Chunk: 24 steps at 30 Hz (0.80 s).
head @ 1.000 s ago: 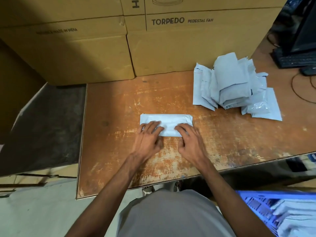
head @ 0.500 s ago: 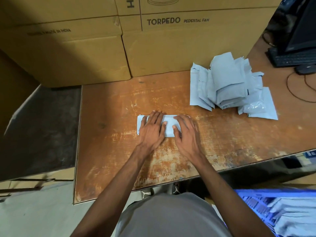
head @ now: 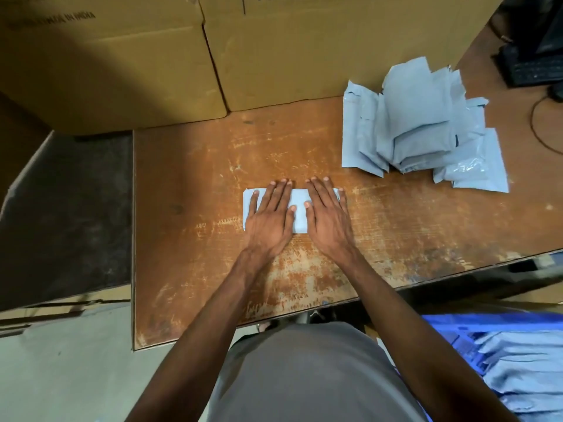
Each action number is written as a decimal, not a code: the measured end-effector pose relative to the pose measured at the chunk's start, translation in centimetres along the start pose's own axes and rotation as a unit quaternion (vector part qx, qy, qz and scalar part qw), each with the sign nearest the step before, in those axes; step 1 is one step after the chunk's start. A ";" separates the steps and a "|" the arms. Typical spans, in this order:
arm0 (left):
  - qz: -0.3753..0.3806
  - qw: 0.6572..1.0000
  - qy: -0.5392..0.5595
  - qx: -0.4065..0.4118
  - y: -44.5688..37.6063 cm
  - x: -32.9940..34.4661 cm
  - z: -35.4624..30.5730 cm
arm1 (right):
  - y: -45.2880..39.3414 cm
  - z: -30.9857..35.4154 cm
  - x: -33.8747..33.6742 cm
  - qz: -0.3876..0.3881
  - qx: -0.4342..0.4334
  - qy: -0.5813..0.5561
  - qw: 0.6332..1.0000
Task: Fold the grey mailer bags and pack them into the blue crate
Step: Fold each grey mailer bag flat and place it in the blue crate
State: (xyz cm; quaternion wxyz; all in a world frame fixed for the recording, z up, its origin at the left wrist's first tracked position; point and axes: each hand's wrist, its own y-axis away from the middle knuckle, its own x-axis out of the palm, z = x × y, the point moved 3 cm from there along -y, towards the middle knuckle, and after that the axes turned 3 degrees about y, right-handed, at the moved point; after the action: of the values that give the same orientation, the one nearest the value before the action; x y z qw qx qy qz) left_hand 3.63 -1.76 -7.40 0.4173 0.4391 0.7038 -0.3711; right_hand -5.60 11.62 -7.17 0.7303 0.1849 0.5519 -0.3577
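— Where's the bag being worked on?

— The folded bag [head: 298,212] lies flat mid-bench [head: 189,184], under both hands. The left hand [head: 269,214] and right hand [head: 327,216] press it with straight, spread fingers, gripping nothing.

— And the rest?

— A pile of bags [head: 420,129] sits at two o'clock, well apart. The blue crate [head: 444,322], at five o'clock below the bench edge, holds folded bags [head: 524,376]. Cardboard boxes [head: 213,56] stand at twelve.

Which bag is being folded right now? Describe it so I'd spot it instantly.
Find the worn brown table, then both hands pressed flat near its middle. The folded mailer bag lies under them, alone, apart from the loose pile of bags at the back right.
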 end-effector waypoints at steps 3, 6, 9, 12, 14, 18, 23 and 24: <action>-0.005 1.000 0.003 -0.009 -0.1 0.2 -0.1 | -0.1 0.0 0.1 0.000 -0.003 -0.005 1.000; -0.004 1.000 -0.003 -0.013 -0.2 0.3 -0.1 | -0.2 0.0 0.1 0.001 -0.004 -0.001 1.000; 0.003 1.000 -0.005 -0.008 -0.3 0.4 -0.1 | -0.4 -0.1 0.1 0.003 -0.002 -0.006 1.000; 0.006 1.000 -0.006 -0.007 -0.4 0.2 -0.1 | -0.4 0.0 0.1 0.007 -0.001 -0.004 1.000; 0.010 1.000 -0.002 -0.008 -0.4 0.2 -0.1 | -0.4 0.0 0.1 0.010 0.000 -0.004 1.000; 0.034 0.999 0.011 -0.015 -0.4 0.0 0.0 | -0.4 -0.1 0.0 0.017 0.001 -0.009 1.000; 0.070 0.996 0.040 -0.023 -0.9 -1.1 0.5 | -0.5 -0.3 -0.5 0.027 -0.001 -0.023 0.999; 0.055 0.997 0.037 -0.029 -1.0 -1.4 0.6 | -0.6 -0.3 -0.7 0.021 -0.001 -0.017 1.000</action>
State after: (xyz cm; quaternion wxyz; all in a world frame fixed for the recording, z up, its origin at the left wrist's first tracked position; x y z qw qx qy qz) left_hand 3.27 -3.08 -6.17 0.4233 0.4786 0.7040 -0.3100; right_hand -6.34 11.64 -6.50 0.7472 0.1894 0.5355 -0.3450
